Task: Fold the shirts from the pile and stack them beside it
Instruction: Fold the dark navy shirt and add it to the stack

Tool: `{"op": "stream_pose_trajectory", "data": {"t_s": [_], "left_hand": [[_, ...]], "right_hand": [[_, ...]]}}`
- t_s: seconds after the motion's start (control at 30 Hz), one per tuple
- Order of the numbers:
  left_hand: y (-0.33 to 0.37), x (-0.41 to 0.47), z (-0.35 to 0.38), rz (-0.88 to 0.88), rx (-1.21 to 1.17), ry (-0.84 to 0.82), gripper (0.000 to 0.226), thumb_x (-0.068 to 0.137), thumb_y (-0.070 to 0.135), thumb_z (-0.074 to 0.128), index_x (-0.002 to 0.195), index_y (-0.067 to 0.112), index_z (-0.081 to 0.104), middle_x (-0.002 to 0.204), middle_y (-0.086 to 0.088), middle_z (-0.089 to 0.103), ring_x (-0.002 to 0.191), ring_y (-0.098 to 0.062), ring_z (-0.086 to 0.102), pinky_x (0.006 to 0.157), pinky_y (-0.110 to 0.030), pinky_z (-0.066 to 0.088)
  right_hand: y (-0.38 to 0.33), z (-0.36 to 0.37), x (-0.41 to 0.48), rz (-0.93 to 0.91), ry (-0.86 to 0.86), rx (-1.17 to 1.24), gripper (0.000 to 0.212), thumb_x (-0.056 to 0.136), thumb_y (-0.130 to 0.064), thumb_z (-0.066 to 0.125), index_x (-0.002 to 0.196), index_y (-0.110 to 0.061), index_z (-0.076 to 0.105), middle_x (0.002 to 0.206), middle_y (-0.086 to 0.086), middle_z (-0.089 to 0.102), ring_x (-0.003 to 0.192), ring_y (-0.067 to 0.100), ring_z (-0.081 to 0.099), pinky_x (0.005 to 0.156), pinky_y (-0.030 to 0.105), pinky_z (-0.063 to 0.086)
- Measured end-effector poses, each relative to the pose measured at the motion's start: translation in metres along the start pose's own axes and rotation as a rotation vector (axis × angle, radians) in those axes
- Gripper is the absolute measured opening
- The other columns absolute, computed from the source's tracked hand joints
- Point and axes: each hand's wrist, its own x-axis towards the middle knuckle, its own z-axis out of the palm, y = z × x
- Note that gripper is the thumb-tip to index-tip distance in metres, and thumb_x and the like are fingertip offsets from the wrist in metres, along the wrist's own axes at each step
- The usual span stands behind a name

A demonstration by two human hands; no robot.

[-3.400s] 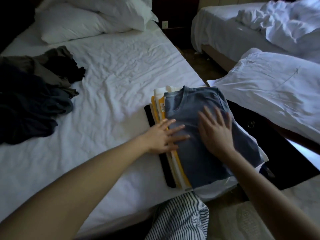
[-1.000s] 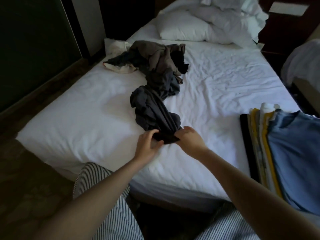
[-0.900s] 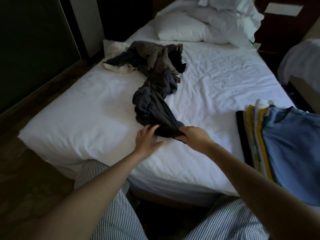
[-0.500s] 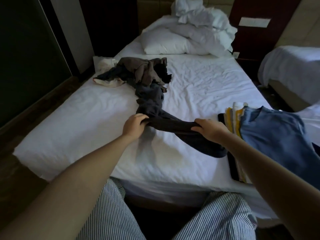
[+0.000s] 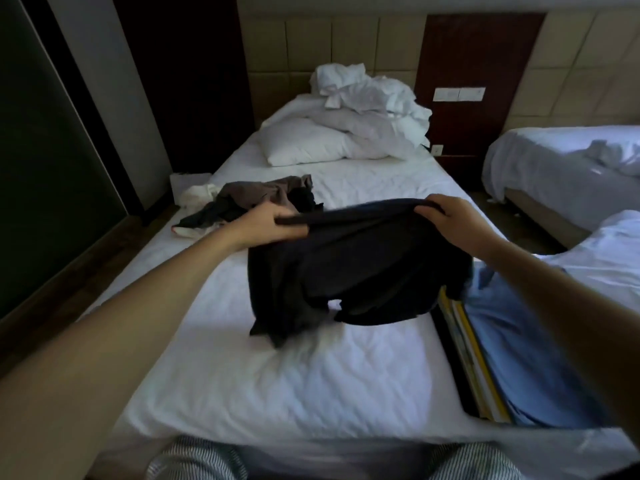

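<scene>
A dark navy shirt (image 5: pixel 353 268) hangs stretched between both hands above the white bed (image 5: pixel 304 382), its lower part bunched on the sheet. My left hand (image 5: pixel 273 225) grips its upper edge on the left. My right hand (image 5: pixel 450 220) grips the same edge on the right. The pile of unfolded dark and brown clothes (image 5: pixel 256 202) lies behind my left hand near the bed's left edge. The stack of folded shirts (image 5: pixel 512 344), blue on top with yellow and white edges below, sits at the bed's right edge, partly hidden by my right forearm.
White pillows and a crumpled duvet (image 5: pixel 349 133) fill the head of the bed. A second bed (image 5: pixel 561 168) stands to the right across a narrow gap. A dark wall and floor run along the left side. My striped trousers (image 5: pixel 194 460) touch the bed's near edge.
After pressing the folded blue shirt, both hands went to the pile, took the dark shirt, pulled it toward the bed's middle and lifted it, spread wide between them.
</scene>
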Motion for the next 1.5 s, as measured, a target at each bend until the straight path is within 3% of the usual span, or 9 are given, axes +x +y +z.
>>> {"op": "stream_pose_trajectory", "data": {"t_s": [0.1, 0.23, 0.4, 0.67, 0.8, 0.97, 1.1, 1.3, 1.5], "left_hand": [[-0.023, 0.004, -0.003, -0.242, 0.294, -0.418, 0.014, 0.084, 0.03, 0.071, 0.095, 0.02, 0.071, 0.086, 0.014, 0.071, 0.081, -0.002, 0.066, 0.071, -0.014, 0.051], [-0.052, 0.007, 0.008, -0.412, 0.429, -0.66, 0.052, 0.066, 0.044, 0.081, 0.112, 0.023, 0.066, 0.112, 0.004, 0.068, 0.101, -0.014, 0.064, 0.094, -0.033, 0.051], [-0.039, 0.007, -0.027, -0.489, 0.592, -0.65, 0.015, 0.087, 0.023, 0.068, 0.08, 0.03, 0.056, 0.073, 0.007, 0.052, 0.062, -0.009, 0.044, 0.056, -0.02, 0.036], [-0.047, 0.01, -0.071, -0.347, 0.186, -0.209, 0.008, 0.079, 0.015, 0.075, 0.083, 0.011, 0.069, 0.083, 0.002, 0.068, 0.083, -0.015, 0.063, 0.073, -0.022, 0.047], [-0.064, 0.004, -0.064, -0.475, 0.609, -0.541, 0.037, 0.07, 0.054, 0.074, 0.084, 0.021, 0.068, 0.087, 0.005, 0.069, 0.084, -0.015, 0.066, 0.074, -0.024, 0.05], [-0.079, 0.011, -0.068, -0.464, 0.779, -0.554, 0.02, 0.082, 0.037, 0.07, 0.089, 0.02, 0.061, 0.098, -0.004, 0.065, 0.084, -0.018, 0.059, 0.077, -0.028, 0.046], [-0.064, 0.035, -0.098, -0.358, 0.83, -0.159, 0.018, 0.091, 0.028, 0.059, 0.097, 0.012, 0.065, 0.104, -0.012, 0.065, 0.091, -0.026, 0.06, 0.077, -0.032, 0.049], [0.005, 0.068, -0.171, -0.236, 0.925, 0.386, 0.014, 0.091, 0.011, 0.05, 0.083, 0.017, 0.06, 0.09, -0.013, 0.061, 0.084, -0.031, 0.059, 0.074, -0.039, 0.052], [-0.006, 0.048, -0.173, -0.006, 0.855, 0.329, 0.015, 0.088, 0.017, 0.059, 0.098, 0.029, 0.06, 0.089, -0.001, 0.062, 0.08, -0.025, 0.059, 0.071, -0.044, 0.053]], "right_hand": [[0.01, -0.002, 0.004, 0.009, -0.12, -0.089, 0.022, 0.094, -0.035, 0.052, 0.082, -0.018, 0.057, 0.084, 0.001, 0.057, 0.087, 0.019, 0.053, 0.076, 0.035, 0.038], [0.012, 0.022, -0.004, 0.004, -0.338, -0.274, 0.026, 0.094, -0.043, 0.05, 0.09, -0.019, 0.058, 0.095, 0.003, 0.06, 0.095, 0.022, 0.055, 0.073, 0.034, 0.037], [0.021, 0.022, 0.006, 0.068, -0.641, -0.42, 0.032, 0.085, -0.048, 0.062, 0.077, -0.019, 0.051, 0.092, 0.002, 0.056, 0.095, 0.024, 0.056, 0.079, 0.032, 0.04], [0.04, 0.005, 0.014, 0.351, -0.78, -0.01, 0.02, 0.087, -0.035, 0.064, 0.081, -0.016, 0.065, 0.089, 0.004, 0.068, 0.082, 0.017, 0.063, 0.076, 0.025, 0.045], [0.042, 0.025, 0.001, 0.521, -0.725, 0.373, 0.034, 0.093, -0.035, 0.053, 0.102, -0.004, 0.064, 0.096, 0.006, 0.069, 0.083, 0.015, 0.066, 0.071, 0.024, 0.05], [0.032, 0.033, 0.027, 0.358, -0.904, -0.061, 0.036, 0.084, -0.044, 0.065, 0.105, -0.014, 0.064, 0.097, -0.004, 0.062, 0.096, 0.017, 0.06, 0.087, 0.028, 0.045], [0.01, 0.011, 0.08, 0.171, -0.595, -0.278, 0.029, 0.084, -0.039, 0.067, 0.084, -0.011, 0.062, 0.081, 0.001, 0.057, 0.089, 0.023, 0.058, 0.067, 0.029, 0.041], [-0.044, -0.059, 0.157, -0.008, -0.024, -0.51, 0.03, 0.091, -0.048, 0.053, 0.096, -0.019, 0.058, 0.103, 0.01, 0.061, 0.089, 0.026, 0.053, 0.069, 0.031, 0.035], [-0.037, -0.059, 0.127, -0.068, -0.009, -0.571, 0.039, 0.088, -0.052, 0.053, 0.105, -0.018, 0.063, 0.104, 0.01, 0.063, 0.098, 0.031, 0.057, 0.068, 0.033, 0.037]]}}
